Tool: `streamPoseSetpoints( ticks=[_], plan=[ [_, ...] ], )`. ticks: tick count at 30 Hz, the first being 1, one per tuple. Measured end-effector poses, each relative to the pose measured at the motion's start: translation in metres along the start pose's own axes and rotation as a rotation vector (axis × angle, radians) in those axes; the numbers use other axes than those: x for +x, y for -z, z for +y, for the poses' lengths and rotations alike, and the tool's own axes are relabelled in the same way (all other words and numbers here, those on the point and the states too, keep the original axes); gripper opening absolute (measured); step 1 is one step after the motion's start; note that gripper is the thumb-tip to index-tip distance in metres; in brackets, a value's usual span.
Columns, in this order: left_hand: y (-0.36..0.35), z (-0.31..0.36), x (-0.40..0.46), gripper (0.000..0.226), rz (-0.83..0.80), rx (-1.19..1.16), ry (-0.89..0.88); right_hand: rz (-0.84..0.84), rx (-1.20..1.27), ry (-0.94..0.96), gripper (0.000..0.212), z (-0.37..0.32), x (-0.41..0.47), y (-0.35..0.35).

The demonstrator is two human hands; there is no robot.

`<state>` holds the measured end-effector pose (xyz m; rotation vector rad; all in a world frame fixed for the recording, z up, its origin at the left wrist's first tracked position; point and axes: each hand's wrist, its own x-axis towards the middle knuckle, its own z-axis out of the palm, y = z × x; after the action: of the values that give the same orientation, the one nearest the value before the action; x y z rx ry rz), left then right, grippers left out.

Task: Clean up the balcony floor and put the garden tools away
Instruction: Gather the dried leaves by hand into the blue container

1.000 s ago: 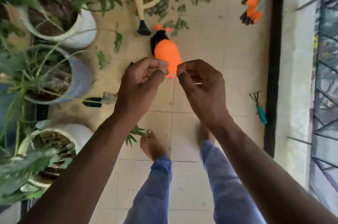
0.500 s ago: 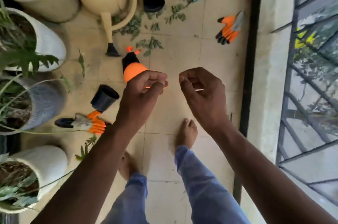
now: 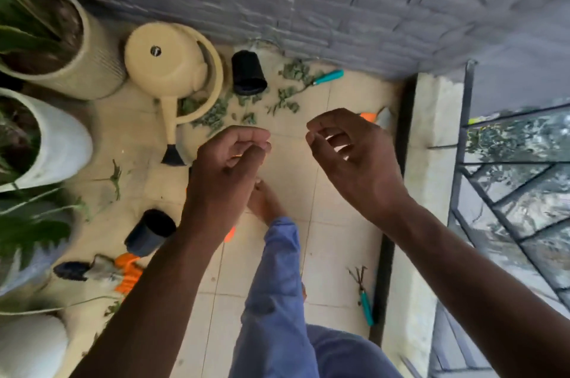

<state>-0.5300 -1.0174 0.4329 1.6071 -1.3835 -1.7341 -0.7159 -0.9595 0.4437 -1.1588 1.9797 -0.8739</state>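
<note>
Leaf litter (image 3: pixel 216 114) lies scattered on the floor tiles (image 3: pixel 336 242) beyond both sets of fingertips, against the foot of the grey wall (image 3: pixel 339 1). A teal-handled tool (image 3: pixel 328 76) lies in the litter, beyond the right fingertips. A hand rake (image 3: pixel 364 294) with a teal handle lies on the tiles behind the right wrist, beside the dark threshold strip. Left hand (image 3: pixel 222 177): fingers curled, thumb and fingertips drawn together; whether anything is pinched cannot be told. Right hand (image 3: pixel 354 158): fingers curled inward, thumb close to the forefinger; any held item is too small to make out. The two hands are held apart above the tiles. Watering can (image 3: pixel 172 69): just beyond and left of the left fingers, spout pointing toward them. One black pot (image 3: pixel 248 72) lies beyond the left fingertips; another (image 3: pixel 151 231) lies left of the left wrist. Orange glove (image 3: pixel 123 273): left of the left forearm. A second glove (image 3: pixel 374 116) shows partly beyond the right knuckles.
</note>
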Motion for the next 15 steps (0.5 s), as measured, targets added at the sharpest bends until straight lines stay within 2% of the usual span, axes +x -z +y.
streamPoseSetpoints(
  ticks=[5, 8, 15],
  plan=[
    [0.0, 0.03, 0.055, 0.029, 0.044, -0.059, 0.052, -0.083, -0.068, -0.001, 0.011, -0.015, 0.066, 0.007],
    [-0.007, 0.042, 0.085, 0.027, 0.018, -0.063, 0.076, -0.105, -0.078, 0.006, 0.011, -0.015, 0.106, 0.007],
    [-0.037, 0.013, 0.166, 0.024, 0.055, -0.036, 0.155, -0.226, -0.155, -0.001, 0.03, 0.04, 0.188, -0.024]
  ],
)
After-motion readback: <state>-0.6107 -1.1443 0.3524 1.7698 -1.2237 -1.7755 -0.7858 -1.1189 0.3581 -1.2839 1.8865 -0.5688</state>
